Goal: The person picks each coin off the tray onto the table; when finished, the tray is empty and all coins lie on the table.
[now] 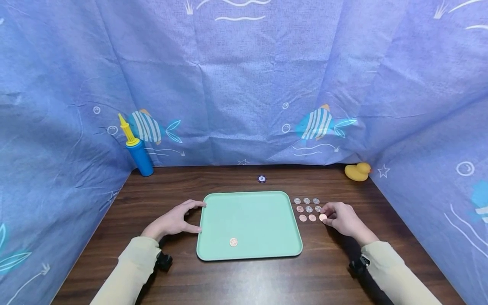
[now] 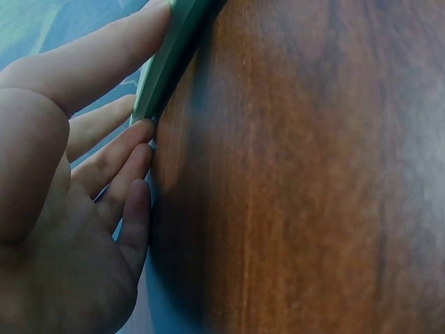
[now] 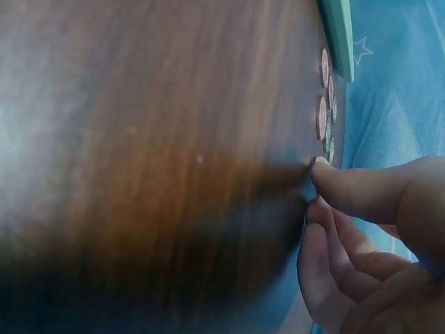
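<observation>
A copper coin [image 1: 323,217] sits at the front right corner of several coins laid out in rows on the table. My right hand [image 1: 343,220] pinches this coin between thumb and fingertips, close to the tabletop. In the right wrist view the thumb [image 3: 361,191] hides most of it. The row includes two more copper coins, one being the coin [image 1: 312,217] just left of the hand. My left hand [image 1: 173,219] touches the left rim of a pale green tray [image 1: 251,216], its thumb and fingers spread and fairly straight. One copper coin [image 1: 233,242] lies in the tray near its front.
Silver coins [image 1: 306,201] form the back row, right of the tray. Behind the tray lies a dark round chip [image 1: 261,179]. A yellow rubber duck [image 1: 357,171] is at the back right, and a blue and yellow hand pump [image 1: 139,152] stands at the back left against the curtain [image 1: 244,84].
</observation>
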Tool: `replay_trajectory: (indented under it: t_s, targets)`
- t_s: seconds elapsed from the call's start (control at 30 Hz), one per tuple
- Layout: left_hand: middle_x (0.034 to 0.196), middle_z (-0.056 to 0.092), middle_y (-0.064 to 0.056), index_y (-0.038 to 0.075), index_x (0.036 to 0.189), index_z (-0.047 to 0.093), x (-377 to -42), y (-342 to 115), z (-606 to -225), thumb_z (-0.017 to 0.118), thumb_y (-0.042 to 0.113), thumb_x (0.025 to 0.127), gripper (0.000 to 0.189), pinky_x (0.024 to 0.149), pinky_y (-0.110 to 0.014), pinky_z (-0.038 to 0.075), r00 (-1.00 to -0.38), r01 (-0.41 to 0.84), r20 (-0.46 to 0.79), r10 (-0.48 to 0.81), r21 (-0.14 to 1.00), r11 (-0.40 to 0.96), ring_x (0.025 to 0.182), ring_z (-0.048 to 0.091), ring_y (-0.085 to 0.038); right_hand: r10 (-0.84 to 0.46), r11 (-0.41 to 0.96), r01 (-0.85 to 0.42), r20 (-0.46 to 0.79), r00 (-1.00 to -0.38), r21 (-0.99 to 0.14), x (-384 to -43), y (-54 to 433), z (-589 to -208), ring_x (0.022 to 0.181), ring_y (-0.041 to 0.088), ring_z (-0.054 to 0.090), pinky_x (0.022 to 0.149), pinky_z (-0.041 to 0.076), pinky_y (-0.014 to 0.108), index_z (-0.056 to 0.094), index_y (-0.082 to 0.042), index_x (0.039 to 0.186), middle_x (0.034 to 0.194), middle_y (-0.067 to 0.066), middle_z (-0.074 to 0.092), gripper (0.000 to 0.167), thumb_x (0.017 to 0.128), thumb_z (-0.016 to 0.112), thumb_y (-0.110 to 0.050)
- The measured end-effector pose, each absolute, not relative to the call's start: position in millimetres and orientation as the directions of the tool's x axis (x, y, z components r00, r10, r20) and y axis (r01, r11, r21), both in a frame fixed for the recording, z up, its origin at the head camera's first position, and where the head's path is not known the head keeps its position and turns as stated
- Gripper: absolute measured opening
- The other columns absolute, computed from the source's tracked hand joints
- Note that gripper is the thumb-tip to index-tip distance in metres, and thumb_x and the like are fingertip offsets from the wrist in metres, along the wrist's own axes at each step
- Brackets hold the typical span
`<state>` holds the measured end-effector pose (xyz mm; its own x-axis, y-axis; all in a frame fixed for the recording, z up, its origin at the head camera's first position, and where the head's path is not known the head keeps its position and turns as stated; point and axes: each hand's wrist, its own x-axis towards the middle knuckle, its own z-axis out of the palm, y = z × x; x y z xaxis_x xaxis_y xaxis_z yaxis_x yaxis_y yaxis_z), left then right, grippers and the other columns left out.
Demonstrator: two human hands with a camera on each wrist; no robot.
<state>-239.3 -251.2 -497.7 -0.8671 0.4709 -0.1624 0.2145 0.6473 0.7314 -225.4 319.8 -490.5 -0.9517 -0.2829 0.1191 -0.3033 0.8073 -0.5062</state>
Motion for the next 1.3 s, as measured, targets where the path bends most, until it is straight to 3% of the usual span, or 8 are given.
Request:
replay_trajectory:
  t_s: [0.57, 1.3]
  targets:
    - [0.158, 0.045, -0.01, 0.02, 0.157, 0.049, -238.8, -249.6, -501.1, 0.088, 0.047, 0.085, 0.086, 0.118, -0.062, 0.034, -0.869, 0.22, -0.159, 0.468, 0.723, 0.654, 0.146, 0.041, -0.036, -0.241, 0.825, -0.257, 0.098, -0.965, -0.503, -221.9, 324.4, -497.4, 0.069, 0.006, 0.063, 0.069, 0.05, 0.032, 0.076, -0.012, 0.09, 0.079, -0.008, 0.07, 0.008, 0.088, 0.084, -0.012]
    - [0.159, 0.045, -0.01, 0.019, 0.157, 0.049, -239.5, -249.9, -498.8, 0.087, 0.046, 0.086, 0.085, 0.118, -0.062, 0.034, -0.87, 0.225, -0.153, 0.468, 0.722, 0.655, 0.147, 0.04, -0.037, -0.219, 0.838, -0.233, 0.088, -0.972, -0.493, -225.7, 321.3, -494.0, 0.073, 0.012, 0.065, 0.072, 0.053, 0.036, 0.076, -0.011, 0.087, 0.08, -0.004, 0.07, 0.011, 0.089, 0.085, -0.017]
